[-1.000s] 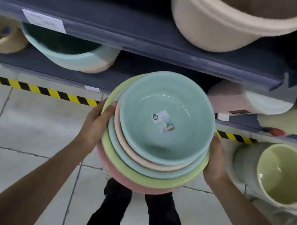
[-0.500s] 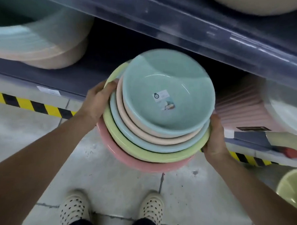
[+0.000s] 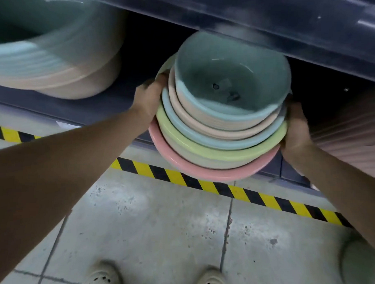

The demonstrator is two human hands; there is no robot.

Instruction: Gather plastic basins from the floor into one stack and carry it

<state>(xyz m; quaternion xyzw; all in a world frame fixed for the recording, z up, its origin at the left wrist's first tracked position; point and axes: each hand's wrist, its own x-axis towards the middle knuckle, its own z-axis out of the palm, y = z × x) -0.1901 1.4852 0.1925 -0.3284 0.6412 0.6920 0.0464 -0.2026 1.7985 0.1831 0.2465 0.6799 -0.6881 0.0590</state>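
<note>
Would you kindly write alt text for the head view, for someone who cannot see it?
A left hand and a right hand hold a nested stack of plastic basins by opposite sides, partly under a dark shelf. Rims run pink, green, blue, beige from the bottom, a teal basin on top. Below lie grey floor tiles, hazard tape and pale shoes.
</note>
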